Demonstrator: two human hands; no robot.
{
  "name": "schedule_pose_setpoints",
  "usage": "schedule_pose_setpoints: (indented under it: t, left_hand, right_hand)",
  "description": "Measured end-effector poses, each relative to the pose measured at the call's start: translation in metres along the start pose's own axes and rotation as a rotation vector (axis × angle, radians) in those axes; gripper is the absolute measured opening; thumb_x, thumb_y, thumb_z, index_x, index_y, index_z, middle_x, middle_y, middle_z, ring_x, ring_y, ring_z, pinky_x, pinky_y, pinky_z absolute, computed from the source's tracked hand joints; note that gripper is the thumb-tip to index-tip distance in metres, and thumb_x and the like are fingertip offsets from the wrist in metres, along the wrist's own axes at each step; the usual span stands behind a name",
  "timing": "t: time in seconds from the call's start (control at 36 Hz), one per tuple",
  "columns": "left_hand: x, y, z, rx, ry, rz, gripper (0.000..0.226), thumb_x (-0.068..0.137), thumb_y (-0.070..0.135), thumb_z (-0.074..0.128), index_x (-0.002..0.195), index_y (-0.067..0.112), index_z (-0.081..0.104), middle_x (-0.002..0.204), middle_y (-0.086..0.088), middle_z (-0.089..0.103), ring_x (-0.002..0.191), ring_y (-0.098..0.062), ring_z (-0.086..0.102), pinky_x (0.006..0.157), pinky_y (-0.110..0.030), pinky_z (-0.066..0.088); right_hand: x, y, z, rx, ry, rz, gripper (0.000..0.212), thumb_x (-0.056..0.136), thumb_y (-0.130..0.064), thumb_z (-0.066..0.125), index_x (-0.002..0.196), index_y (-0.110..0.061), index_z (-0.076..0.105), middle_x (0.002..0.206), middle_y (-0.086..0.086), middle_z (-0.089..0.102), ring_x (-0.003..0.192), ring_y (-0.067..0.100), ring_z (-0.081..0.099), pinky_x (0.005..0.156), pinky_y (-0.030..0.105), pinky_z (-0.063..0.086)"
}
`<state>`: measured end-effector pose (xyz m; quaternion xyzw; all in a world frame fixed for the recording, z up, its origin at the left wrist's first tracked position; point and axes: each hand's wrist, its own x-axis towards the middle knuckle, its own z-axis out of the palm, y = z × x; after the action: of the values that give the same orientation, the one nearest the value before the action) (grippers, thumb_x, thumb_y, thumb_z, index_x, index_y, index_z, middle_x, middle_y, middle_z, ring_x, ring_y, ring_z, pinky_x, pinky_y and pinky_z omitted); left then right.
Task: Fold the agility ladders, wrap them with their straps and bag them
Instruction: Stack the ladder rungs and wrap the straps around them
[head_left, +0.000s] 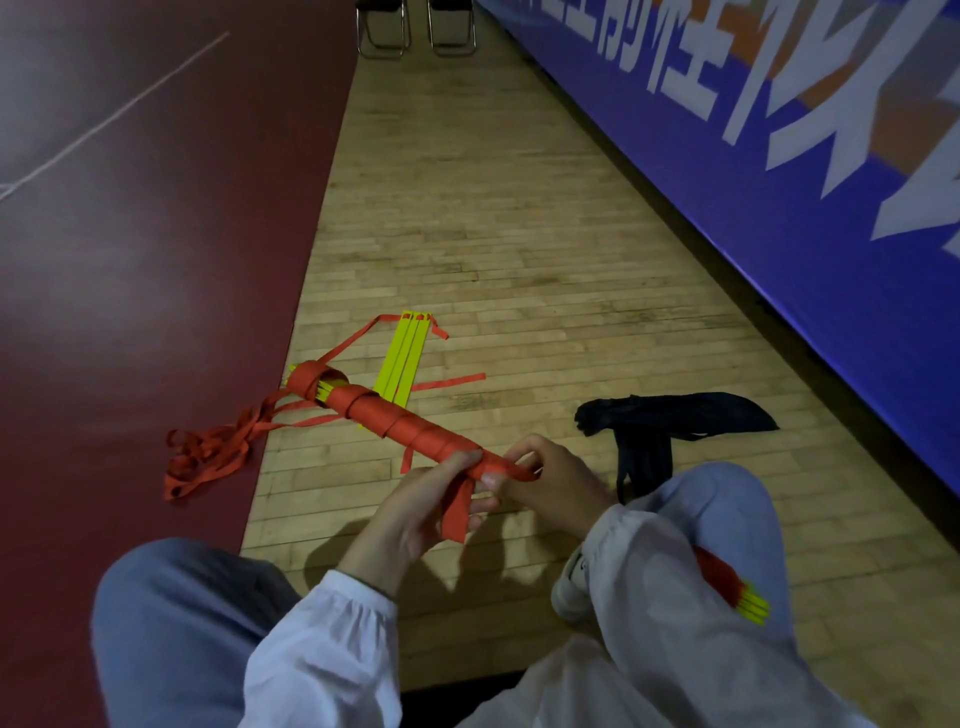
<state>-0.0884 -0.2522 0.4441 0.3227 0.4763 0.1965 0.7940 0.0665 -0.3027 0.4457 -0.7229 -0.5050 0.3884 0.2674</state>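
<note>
A bundle of yellow ladder rungs wound in red strap (395, 421) stretches from the floor up to my hands. My left hand (415, 506) grips its near end, and a loose strap end (457, 512) hangs down between the fingers. My right hand (545, 480) pinches the red strap at the bundle's tip. A second folded ladder (405, 364) of yellow rungs lies on the wooden floor behind. Loose red strap (208, 457) is heaped to the left. A black bag (670, 421) lies on the floor to the right. Another wrapped ladder (732, 587) shows by my right knee.
I sit on a wooden floor (519, 234) beside a dark red court surface (130, 260) on the left. A blue banner wall (779, 182) runs along the right. Two folding chairs (415, 31) stand far ahead. My knees in blue trousers frame the bottom.
</note>
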Motion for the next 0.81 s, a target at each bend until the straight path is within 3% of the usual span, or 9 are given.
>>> schedule_pose_setpoints:
  t: [0.17, 0.25, 0.42, 0.56, 0.61, 0.69, 0.81]
  left_hand:
    - [-0.001, -0.005, -0.003, 0.003, 0.029, 0.017, 0.036, 0.090, 0.026, 0.062, 0.117, 0.002, 0.060, 0.077, -0.010, 0.068, 0.060, -0.020, 0.066, 0.045, -0.023, 0.050]
    - [-0.001, -0.006, -0.003, -0.006, 0.011, 0.022, 0.037, 0.092, 0.022, 0.058, 0.122, 0.001, 0.057, 0.071, -0.008, 0.065, 0.054, -0.018, 0.063, 0.043, -0.022, 0.047]
    - [-0.004, -0.008, -0.006, 0.009, 0.019, 0.019, 0.014, 0.092, 0.016, 0.055, 0.100, 0.007, 0.062, 0.076, -0.008, 0.071, 0.058, -0.017, 0.069, 0.042, -0.018, 0.049]
    - [-0.005, -0.012, -0.007, -0.010, 0.006, 0.002, 0.014, 0.090, 0.013, 0.057, 0.101, 0.005, 0.060, 0.076, -0.010, 0.072, 0.058, -0.018, 0.069, 0.044, -0.020, 0.052]
    - [-0.005, -0.013, -0.008, -0.027, -0.008, -0.018, 0.018, 0.090, 0.013, 0.056, 0.105, 0.004, 0.059, 0.078, -0.010, 0.072, 0.059, -0.018, 0.070, 0.046, -0.021, 0.053]
    - [-0.004, -0.013, -0.007, -0.078, -0.059, -0.068, 0.018, 0.092, 0.014, 0.051, 0.107, 0.005, 0.058, 0.081, -0.009, 0.072, 0.061, -0.019, 0.071, 0.049, -0.022, 0.054]
    - [-0.003, -0.012, -0.007, -0.091, -0.084, -0.082, 0.017, 0.094, 0.014, 0.046, 0.105, 0.007, 0.056, 0.081, -0.008, 0.073, 0.062, -0.020, 0.072, 0.052, -0.024, 0.055]
  right_hand:
    - [-0.004, -0.003, 0.002, -0.097, 0.049, -0.013, 0.042, 0.071, -0.050, 0.077, 0.101, -0.032, 0.052, 0.088, -0.016, 0.059, 0.078, 0.005, 0.057, 0.063, 0.023, 0.041]
    - [-0.004, -0.003, 0.001, -0.109, 0.011, -0.032, 0.045, 0.072, -0.052, 0.076, 0.103, -0.031, 0.052, 0.095, -0.012, 0.061, 0.084, 0.010, 0.060, 0.071, 0.028, 0.045]
    - [0.003, 0.000, -0.007, -0.049, -0.105, -0.024, 0.040, 0.082, -0.057, 0.063, 0.107, -0.025, 0.061, 0.096, -0.013, 0.060, 0.092, 0.011, 0.061, 0.083, 0.030, 0.049]
    - [0.007, 0.004, -0.010, -0.111, -0.246, 0.017, 0.036, 0.089, -0.050, 0.060, 0.101, -0.017, 0.066, 0.093, -0.002, 0.066, 0.090, 0.016, 0.062, 0.088, 0.034, 0.047]
    - [0.007, 0.007, -0.007, -0.086, -0.216, 0.026, 0.040, 0.086, -0.051, 0.063, 0.105, -0.017, 0.068, 0.101, 0.000, 0.068, 0.095, 0.017, 0.063, 0.091, 0.036, 0.049]
    - [0.003, 0.009, -0.002, -0.094, -0.156, 0.032, 0.041, 0.084, -0.051, 0.065, 0.110, -0.019, 0.066, 0.106, -0.001, 0.067, 0.097, 0.016, 0.062, 0.083, 0.029, 0.048]
    - [-0.001, 0.007, 0.006, -0.132, -0.051, 0.041, 0.040, 0.081, -0.052, 0.067, 0.108, -0.023, 0.065, 0.103, -0.003, 0.067, 0.094, 0.014, 0.062, 0.082, 0.031, 0.049]
